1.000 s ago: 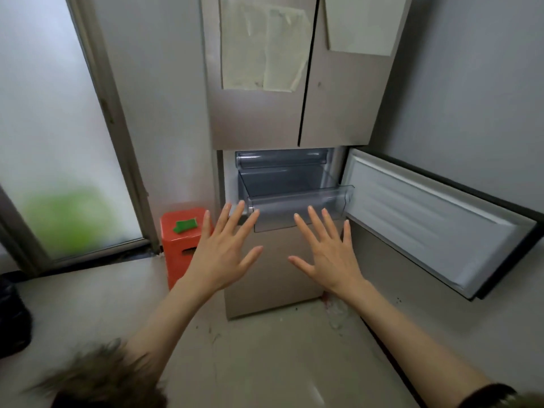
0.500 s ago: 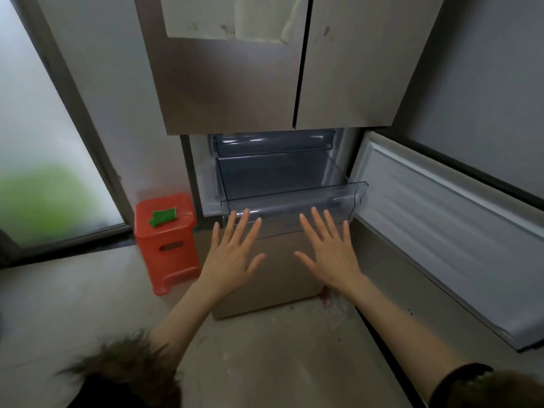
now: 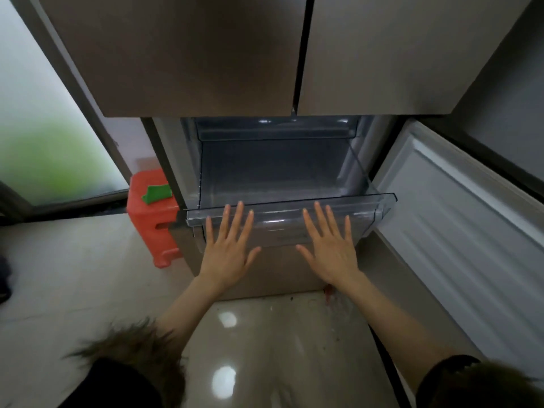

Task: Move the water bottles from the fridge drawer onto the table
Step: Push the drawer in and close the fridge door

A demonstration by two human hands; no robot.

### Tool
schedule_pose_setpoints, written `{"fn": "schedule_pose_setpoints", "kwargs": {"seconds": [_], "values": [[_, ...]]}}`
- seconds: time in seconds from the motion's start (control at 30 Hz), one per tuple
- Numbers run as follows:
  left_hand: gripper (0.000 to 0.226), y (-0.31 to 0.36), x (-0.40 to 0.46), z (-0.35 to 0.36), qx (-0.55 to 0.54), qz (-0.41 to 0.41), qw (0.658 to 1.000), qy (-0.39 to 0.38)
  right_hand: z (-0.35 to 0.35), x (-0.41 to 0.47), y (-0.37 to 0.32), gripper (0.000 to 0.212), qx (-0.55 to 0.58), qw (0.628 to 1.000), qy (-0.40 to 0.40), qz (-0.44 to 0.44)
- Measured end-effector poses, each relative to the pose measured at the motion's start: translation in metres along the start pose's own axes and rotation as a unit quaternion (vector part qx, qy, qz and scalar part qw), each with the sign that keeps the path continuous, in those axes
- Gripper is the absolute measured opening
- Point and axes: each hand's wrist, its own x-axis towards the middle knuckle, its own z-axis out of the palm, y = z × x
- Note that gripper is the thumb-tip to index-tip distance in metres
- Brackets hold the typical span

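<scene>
Now both hands lie against the front panel of the clear fridge drawer (image 3: 290,223), whereas half a second ago they hovered just short of it. The left hand (image 3: 228,251) is flat with fingers spread, fingertips reaching the panel's upper lip near its left end. The right hand (image 3: 331,248) is likewise flat and spread, right of the panel's middle. Neither hand holds anything. The view has closed in on the fridge since the earlier frame, so the two upper doors (image 3: 182,54) fill the top edge and the papers on them have left the view.

Count: one drawer pulled out, with no water bottles visible inside it; one clear bin (image 3: 276,129) above it at the back; one lower door (image 3: 459,231) swung open to the right; one red stool (image 3: 153,219) on the floor (image 3: 73,275) left of the fridge, carrying one green object (image 3: 157,194).
</scene>
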Motion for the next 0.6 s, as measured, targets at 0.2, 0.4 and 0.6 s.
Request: {"fn": "schedule_pose_setpoints", "kwargs": {"seconds": [0.2, 0.4, 0.6], "values": [[0.079, 0.004, 0.004, 0.015, 0.035, -0.027, 0.999, 0.018, 0.028, 0.015, 0.021, 0.077, -0.023, 0.997, 0.058, -0.042], [0.086, -0.004, 0.042, 0.012, 0.048, -0.047, 0.998, 0.014, 0.02, 0.054, 0.029, 0.077, -0.022, 0.994, 0.079, -0.072], [0.087, -0.01, 0.09, 0.004, 0.051, -0.098, 0.994, -0.026, 0.012, 0.104, 0.029, 0.075, -0.018, 0.996, 0.05, -0.077]]}}
